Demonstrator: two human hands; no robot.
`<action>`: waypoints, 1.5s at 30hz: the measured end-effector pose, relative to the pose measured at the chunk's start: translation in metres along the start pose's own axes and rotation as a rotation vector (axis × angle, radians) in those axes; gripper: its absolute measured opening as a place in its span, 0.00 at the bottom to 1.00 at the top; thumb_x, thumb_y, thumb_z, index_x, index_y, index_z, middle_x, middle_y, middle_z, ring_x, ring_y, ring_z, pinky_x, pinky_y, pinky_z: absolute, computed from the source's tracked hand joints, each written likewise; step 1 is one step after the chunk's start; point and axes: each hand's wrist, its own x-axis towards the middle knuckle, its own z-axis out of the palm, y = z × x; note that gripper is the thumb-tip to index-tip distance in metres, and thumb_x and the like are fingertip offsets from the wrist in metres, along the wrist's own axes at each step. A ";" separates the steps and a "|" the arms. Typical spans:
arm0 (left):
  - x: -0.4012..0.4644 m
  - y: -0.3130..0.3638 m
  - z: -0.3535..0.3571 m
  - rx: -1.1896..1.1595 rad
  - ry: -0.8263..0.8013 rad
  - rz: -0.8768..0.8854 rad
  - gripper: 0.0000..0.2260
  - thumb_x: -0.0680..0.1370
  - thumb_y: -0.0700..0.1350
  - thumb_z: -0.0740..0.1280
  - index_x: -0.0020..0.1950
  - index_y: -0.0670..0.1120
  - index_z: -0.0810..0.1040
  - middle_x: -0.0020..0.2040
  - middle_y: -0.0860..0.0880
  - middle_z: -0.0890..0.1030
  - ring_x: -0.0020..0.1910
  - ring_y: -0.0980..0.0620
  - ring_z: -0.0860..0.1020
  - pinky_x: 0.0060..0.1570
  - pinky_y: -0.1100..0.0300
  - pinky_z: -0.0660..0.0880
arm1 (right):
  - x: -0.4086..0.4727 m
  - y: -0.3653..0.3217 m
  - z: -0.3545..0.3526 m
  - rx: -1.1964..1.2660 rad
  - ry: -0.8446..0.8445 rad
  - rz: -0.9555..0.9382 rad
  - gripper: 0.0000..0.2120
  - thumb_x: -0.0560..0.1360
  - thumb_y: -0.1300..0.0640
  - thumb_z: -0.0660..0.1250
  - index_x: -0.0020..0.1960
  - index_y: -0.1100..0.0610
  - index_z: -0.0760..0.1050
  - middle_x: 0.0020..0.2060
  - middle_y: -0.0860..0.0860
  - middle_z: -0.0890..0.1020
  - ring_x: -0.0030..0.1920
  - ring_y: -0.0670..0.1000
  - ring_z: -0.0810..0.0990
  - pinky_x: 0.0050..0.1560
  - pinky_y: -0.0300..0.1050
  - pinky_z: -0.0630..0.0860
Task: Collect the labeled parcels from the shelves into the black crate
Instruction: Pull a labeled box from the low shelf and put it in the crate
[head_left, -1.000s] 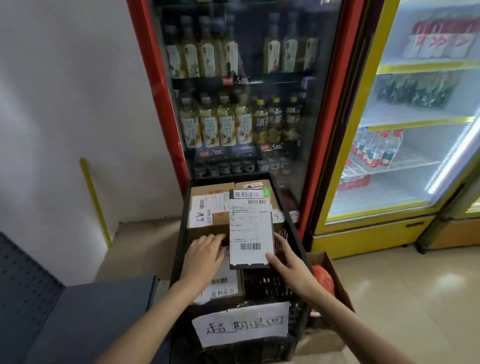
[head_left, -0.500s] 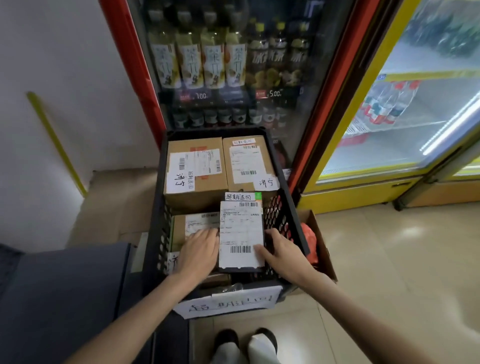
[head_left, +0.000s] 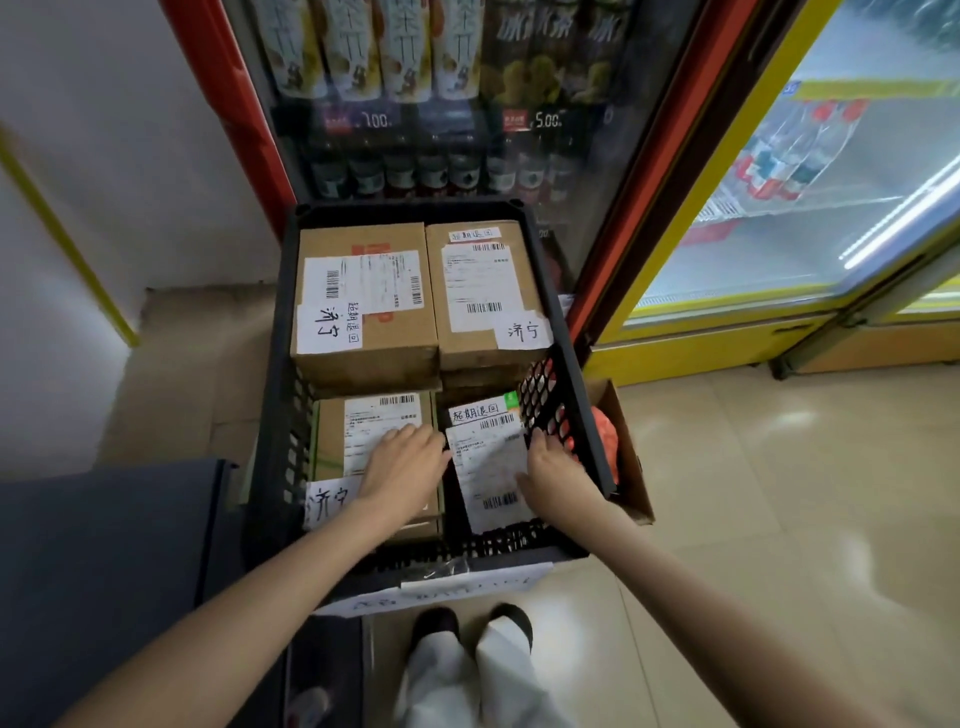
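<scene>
Black mesh walls of the crate (head_left: 571, 415) closed round my hands: the dark parcel (head_left: 488, 467) that a second before I had held up above the rim now lay down in the near right corner. My right hand (head_left: 553, 465) pinched its right edge with curled fingers; my left hand (head_left: 402, 462) rested on the brown box (head_left: 358, 436) in the near left corner, fingers against the parcel's left edge. At the far edge sat two larger labeled boxes (head_left: 363, 296). I judged this parcel delivered, ready for release, with more to fetch.
</scene>
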 end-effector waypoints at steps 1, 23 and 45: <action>0.003 -0.002 0.000 -0.004 0.009 -0.017 0.16 0.82 0.50 0.52 0.59 0.45 0.74 0.58 0.48 0.76 0.57 0.49 0.73 0.57 0.56 0.67 | 0.003 0.000 0.000 -0.004 -0.002 -0.004 0.27 0.79 0.60 0.58 0.73 0.69 0.52 0.66 0.65 0.66 0.64 0.62 0.69 0.61 0.50 0.68; -0.021 -0.026 -0.038 -0.048 0.292 0.013 0.11 0.80 0.49 0.57 0.56 0.48 0.76 0.53 0.52 0.79 0.53 0.52 0.75 0.55 0.56 0.68 | 0.001 -0.037 -0.017 0.057 0.199 -0.293 0.19 0.79 0.53 0.61 0.69 0.56 0.65 0.60 0.55 0.74 0.58 0.55 0.75 0.57 0.46 0.72; -0.139 0.027 -0.087 0.039 0.531 -0.427 0.06 0.70 0.47 0.70 0.45 0.51 0.76 0.40 0.56 0.77 0.39 0.55 0.74 0.37 0.62 0.69 | -0.029 -0.065 -0.064 -0.335 0.583 -1.018 0.10 0.69 0.52 0.72 0.49 0.49 0.77 0.43 0.48 0.80 0.46 0.53 0.79 0.51 0.50 0.71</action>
